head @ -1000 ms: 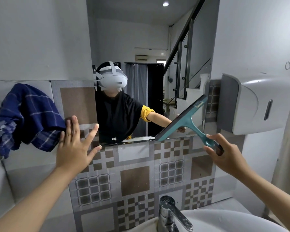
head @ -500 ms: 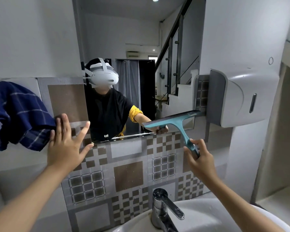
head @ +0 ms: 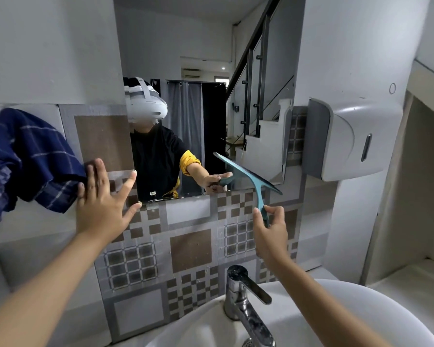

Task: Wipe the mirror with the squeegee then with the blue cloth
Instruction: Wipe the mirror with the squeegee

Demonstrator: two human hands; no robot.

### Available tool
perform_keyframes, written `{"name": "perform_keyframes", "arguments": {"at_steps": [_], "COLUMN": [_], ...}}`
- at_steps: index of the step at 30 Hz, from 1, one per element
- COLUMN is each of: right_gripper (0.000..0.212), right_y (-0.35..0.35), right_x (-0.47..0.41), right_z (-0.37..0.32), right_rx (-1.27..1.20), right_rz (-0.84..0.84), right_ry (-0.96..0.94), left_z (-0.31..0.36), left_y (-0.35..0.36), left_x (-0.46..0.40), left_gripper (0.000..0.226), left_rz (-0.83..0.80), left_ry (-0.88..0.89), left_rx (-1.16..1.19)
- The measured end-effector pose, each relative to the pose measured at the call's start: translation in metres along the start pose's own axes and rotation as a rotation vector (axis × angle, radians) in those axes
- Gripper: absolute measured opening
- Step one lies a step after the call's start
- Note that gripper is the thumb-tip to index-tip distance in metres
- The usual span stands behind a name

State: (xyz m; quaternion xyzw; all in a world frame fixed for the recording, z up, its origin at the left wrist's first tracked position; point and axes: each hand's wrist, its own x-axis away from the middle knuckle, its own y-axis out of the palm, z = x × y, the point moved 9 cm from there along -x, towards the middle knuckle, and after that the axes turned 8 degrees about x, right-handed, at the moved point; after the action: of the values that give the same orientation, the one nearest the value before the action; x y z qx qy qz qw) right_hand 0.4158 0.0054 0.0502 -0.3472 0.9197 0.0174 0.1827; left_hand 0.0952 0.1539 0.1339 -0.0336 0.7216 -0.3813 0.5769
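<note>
The mirror [head: 206, 58] hangs on the wall above the patterned tiles. My right hand [head: 271, 230] grips the handle of a teal squeegee [head: 251, 175], whose blade lies slanted across the mirror's lower right corner, high end to the left. My left hand [head: 103, 199] is spread flat, fingers straight, against the tiles at the mirror's lower left corner. A dark blue checked cloth [head: 23, 159] hangs on the wall at the far left, its edge beside my left fingertips.
A white paper dispenser [head: 346, 141] juts from the wall right of the mirror. Below are a chrome tap [head: 246, 296] and a white basin [head: 336, 316]. A recessed white shelf [head: 416, 266] sits at the right.
The squeegee blade has swung from tilting up to the right, through level, to tilting down to the right, and moved left and lower. My left hand has stayed on the tiles.
</note>
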Motion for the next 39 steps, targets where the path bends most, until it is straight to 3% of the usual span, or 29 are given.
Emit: {"name": "perform_keyframes", "arguments": {"at_steps": [13, 18, 23, 28, 33, 39], "right_gripper": [0.015, 0.015, 0.014, 0.016, 0.013, 0.014], "right_y": [0.035, 0.066, 0.105, 0.119, 0.126, 0.130], "right_x": [0.028, 0.055, 0.087, 0.097, 0.108, 0.118], "right_z": [-0.014, -0.023, -0.035, -0.034, -0.035, -0.026], "right_rx": [-0.198, -0.260, -0.286, -0.264, -0.253, -0.159], "right_rz": [0.072, 0.013, -0.089, -0.022, -0.050, -0.060], "right_ry": [0.165, 0.200, 0.141, 0.116, 0.072, -0.017], "left_z": [0.004, 0.001, -0.001, -0.003, -0.010, -0.015], "left_y": [-0.002, 0.001, 0.002, 0.002, 0.001, -0.003], "left_x": [0.000, -0.001, -0.001, 0.000, 0.001, 0.003], "left_gripper": [0.078, 0.077, 0.077, 0.080, 0.094, 0.093], "left_rz": [0.001, -0.010, -0.002, 0.001, -0.021, -0.040], "left_ry": [0.020, 0.033, 0.016, 0.002, -0.015, -0.017], "left_rx": [0.016, 0.021, 0.044, 0.080, 0.122, 0.162]}}
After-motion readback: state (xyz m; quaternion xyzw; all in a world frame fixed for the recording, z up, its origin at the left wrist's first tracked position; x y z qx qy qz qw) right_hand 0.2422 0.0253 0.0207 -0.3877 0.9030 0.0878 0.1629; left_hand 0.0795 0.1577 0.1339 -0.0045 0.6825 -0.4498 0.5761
